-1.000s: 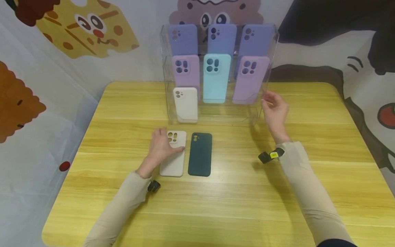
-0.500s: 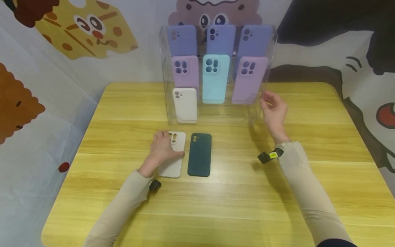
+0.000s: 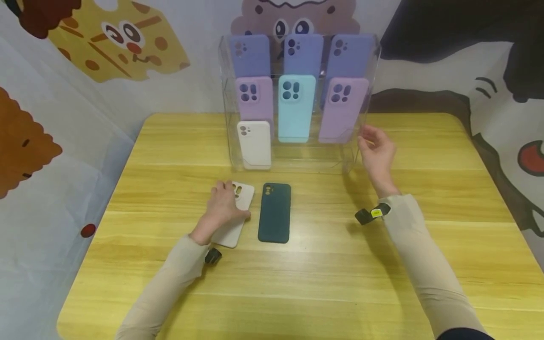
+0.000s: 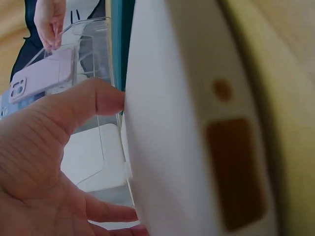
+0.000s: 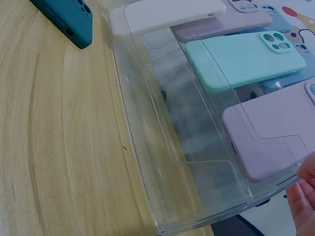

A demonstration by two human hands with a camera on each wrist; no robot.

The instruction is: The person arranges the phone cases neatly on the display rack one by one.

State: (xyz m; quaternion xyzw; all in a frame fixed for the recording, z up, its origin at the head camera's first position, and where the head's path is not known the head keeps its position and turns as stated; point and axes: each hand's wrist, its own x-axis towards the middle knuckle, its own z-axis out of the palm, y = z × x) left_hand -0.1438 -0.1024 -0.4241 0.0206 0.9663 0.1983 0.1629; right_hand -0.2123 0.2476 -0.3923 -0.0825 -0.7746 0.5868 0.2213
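My left hand grips a white phone case that lies on the table, turned a little clockwise. In the left wrist view the thumb meets the case's near side and the other fingers touch it farther along; the palm hides part of its back. A dark green phone case lies just to the right. My right hand pinches the right side edge of a clear tiered display rack. In the right wrist view only that hand's fingertips show, at the rack's edge.
The rack's back tier holds blue-violet phone cases. Its middle tier bears a lilac case, a turquoise case and another lilac case. A small white case stands at front left. A patterned cloth hangs behind the table.
The white phone case under my left hand has turned clockwise and shifted slightly left, away from the dark green case. My right hand stays at the rack's edge.
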